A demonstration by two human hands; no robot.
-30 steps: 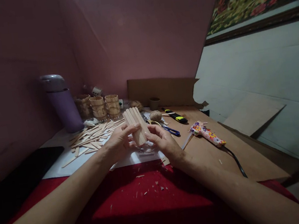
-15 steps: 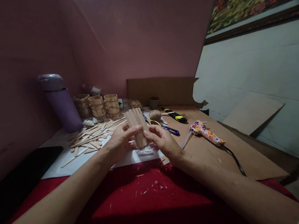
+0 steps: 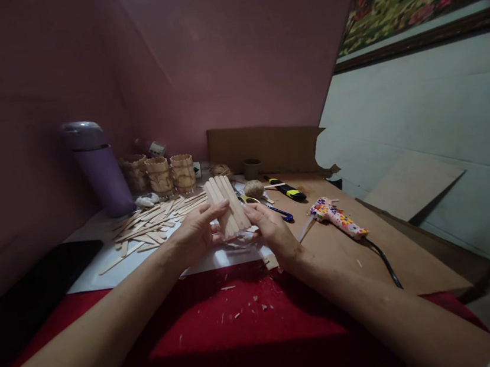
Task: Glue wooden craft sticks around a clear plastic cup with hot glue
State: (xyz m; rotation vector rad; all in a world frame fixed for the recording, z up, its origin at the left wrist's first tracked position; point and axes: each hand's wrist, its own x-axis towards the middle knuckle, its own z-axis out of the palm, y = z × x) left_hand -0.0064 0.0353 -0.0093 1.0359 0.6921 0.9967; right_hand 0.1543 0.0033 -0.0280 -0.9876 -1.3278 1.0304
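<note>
A panel of several wooden craft sticks [image 3: 226, 203] joined side by side stands tilted above the white sheet [image 3: 102, 257]. My left hand [image 3: 195, 232] grips its left edge with thumb and fingers. On the other side, my right hand [image 3: 271, 231] is closed on the panel's lower right edge. Something clear and glassy [image 3: 240, 242] sits under the panel between both hands; I cannot make out what it is.
Loose craft sticks [image 3: 149, 225] lie left of the hands. Three stick-covered cups [image 3: 161, 176] and a purple flask [image 3: 98, 169] stand behind them. On the cardboard [image 3: 370, 257] lie a flowered glue gun [image 3: 338, 218], a yellow-black cutter [image 3: 288, 190], blue-handled scissors [image 3: 279, 212] and a twine ball [image 3: 254, 189].
The stick panel has turned slightly between my hands, its face now showing wider. Both hands shifted a little around it and kept their hold.
</note>
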